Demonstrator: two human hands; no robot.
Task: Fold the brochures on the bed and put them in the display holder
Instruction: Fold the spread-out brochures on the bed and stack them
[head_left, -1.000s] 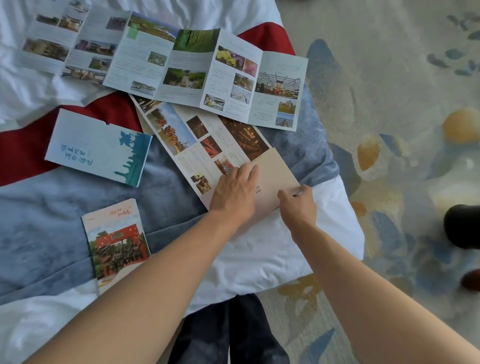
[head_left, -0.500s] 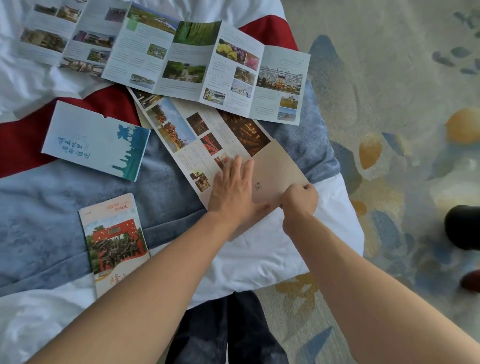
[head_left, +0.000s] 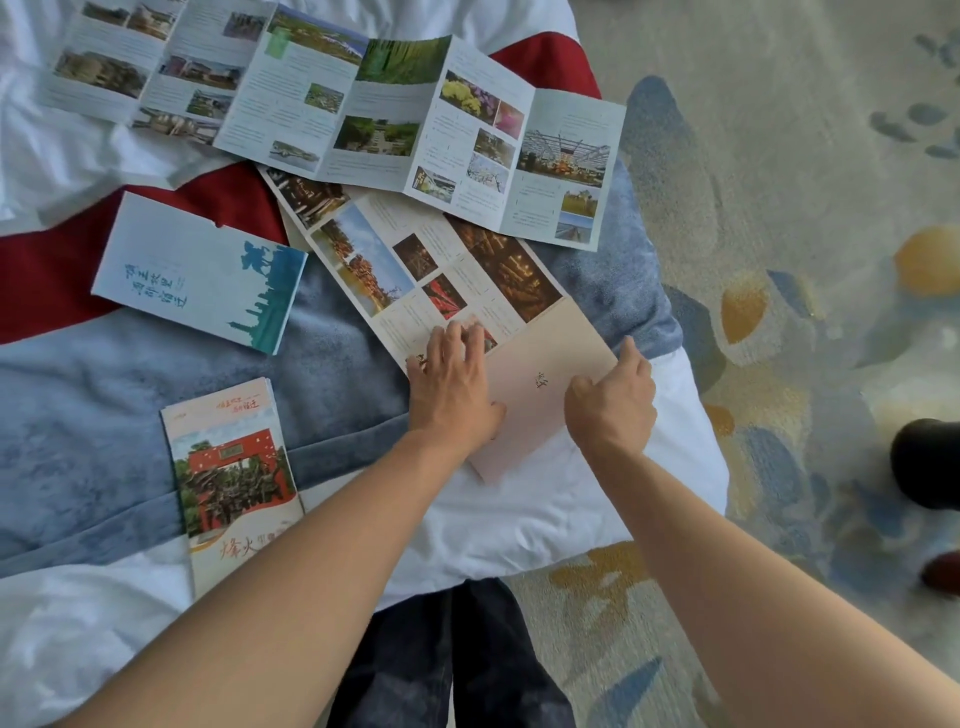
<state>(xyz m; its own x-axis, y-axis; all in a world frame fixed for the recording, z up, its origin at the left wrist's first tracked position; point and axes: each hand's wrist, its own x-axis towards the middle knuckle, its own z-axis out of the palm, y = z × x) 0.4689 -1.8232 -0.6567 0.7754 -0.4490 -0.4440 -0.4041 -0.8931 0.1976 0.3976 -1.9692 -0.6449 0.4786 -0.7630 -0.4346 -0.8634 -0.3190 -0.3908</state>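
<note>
So the left hand (head_left: 451, 384) is lying flat, fingers straight, pressing on the half-folded brochure (head_left: 457, 280) near the bed's (head_left: 545, 509) corner. The right hand (head_left: 613, 405) has its fingers curled at the edge of the beige cover panel (head_left: 540, 384), looks like it's pinching it. Two folded brochures, a blue one (head_left: 202, 270) and a red one (head_left: 234, 478), lie to the left, and a long unfolded brochure (head_left: 332, 104) sits up top.

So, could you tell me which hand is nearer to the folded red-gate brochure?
Left. The left hand presses on the part-folded brochure, just right of the red-gate brochure; the right hand lies farther right, at the beige panel's far edge.
</note>
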